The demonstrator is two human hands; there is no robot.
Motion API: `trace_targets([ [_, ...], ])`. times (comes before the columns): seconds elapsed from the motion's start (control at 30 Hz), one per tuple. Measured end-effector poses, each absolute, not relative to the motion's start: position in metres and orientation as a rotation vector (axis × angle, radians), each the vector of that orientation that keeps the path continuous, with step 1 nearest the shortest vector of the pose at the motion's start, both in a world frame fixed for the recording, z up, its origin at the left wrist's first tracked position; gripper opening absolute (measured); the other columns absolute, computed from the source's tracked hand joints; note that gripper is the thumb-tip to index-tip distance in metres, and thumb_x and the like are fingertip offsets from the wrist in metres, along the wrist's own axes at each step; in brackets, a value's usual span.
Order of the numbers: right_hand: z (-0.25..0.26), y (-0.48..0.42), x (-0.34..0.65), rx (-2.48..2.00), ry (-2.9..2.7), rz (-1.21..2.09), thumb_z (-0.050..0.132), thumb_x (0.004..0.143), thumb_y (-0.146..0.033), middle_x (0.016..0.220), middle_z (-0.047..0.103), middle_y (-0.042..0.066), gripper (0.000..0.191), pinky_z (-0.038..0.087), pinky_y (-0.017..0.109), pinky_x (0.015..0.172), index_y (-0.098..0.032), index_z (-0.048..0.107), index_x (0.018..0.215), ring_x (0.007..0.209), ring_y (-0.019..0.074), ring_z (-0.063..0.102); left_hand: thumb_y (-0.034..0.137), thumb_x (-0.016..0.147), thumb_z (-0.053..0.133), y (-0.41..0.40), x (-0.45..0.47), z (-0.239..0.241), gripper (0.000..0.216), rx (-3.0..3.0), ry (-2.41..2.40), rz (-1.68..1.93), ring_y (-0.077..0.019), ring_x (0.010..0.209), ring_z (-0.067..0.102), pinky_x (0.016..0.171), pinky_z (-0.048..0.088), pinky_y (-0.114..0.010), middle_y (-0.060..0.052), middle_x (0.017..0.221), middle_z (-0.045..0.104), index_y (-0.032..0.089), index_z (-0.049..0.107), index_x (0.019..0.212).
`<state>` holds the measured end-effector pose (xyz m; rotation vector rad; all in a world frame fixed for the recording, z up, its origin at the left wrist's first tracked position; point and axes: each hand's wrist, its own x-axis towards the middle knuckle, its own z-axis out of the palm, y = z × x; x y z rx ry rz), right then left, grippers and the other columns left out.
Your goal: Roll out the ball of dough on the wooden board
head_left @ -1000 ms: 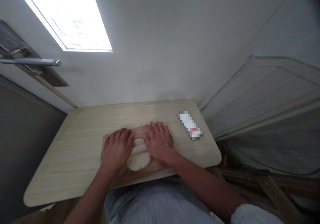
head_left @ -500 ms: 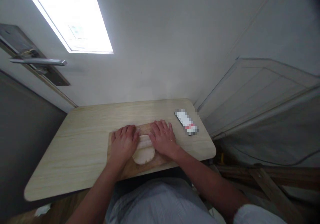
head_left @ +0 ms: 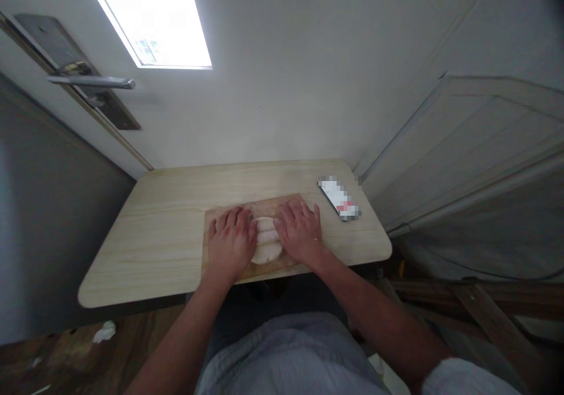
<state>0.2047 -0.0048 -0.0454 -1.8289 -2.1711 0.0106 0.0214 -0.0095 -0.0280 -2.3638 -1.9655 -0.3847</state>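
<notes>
A pale, flattened round of dough (head_left: 267,254) lies on a thin wooden board (head_left: 247,273) near the table's front edge. Across the dough runs a light-coloured rolling pin (head_left: 268,236), of which only the middle shows. My left hand (head_left: 232,240) covers its left end, with the fingers laid forward over it. Over the right end rests my right hand (head_left: 299,230), also palm down, its thumb by the dough's edge. Both ends of the pin are hidden under my hands.
A phone (head_left: 338,198) with a blurred-out screen lies to the right on the light wooden table (head_left: 145,230). Behind the table stands a white door with a metal handle (head_left: 90,81). Crumpled white paper (head_left: 104,331) is on the floor at lower left.
The view has tilted down, so everything sits higher and further right. Both hands have brought the rolling pin nearer to me, from the dough's far part towards its middle.
</notes>
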Motion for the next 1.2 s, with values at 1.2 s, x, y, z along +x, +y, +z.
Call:
trace_targets([
  [1.2, -0.050, 0.059, 0.199, -1.951, -2.188, 0.124, 0.035, 0.104, -0.054, 0.158, 0.046, 0.010, 0.057, 0.024, 0.066, 0.116, -0.027, 0.046, 0.152, 0.145, 0.0388, 0.036, 0.040, 0.103, 0.031, 0.052, 0.016, -0.032, 0.047, -2.463, -1.994, -0.267, -0.0345, 0.133, 0.049, 0.109, 0.037, -0.064, -0.015, 0.145, 0.057, 0.022, 0.057, 0.137],
])
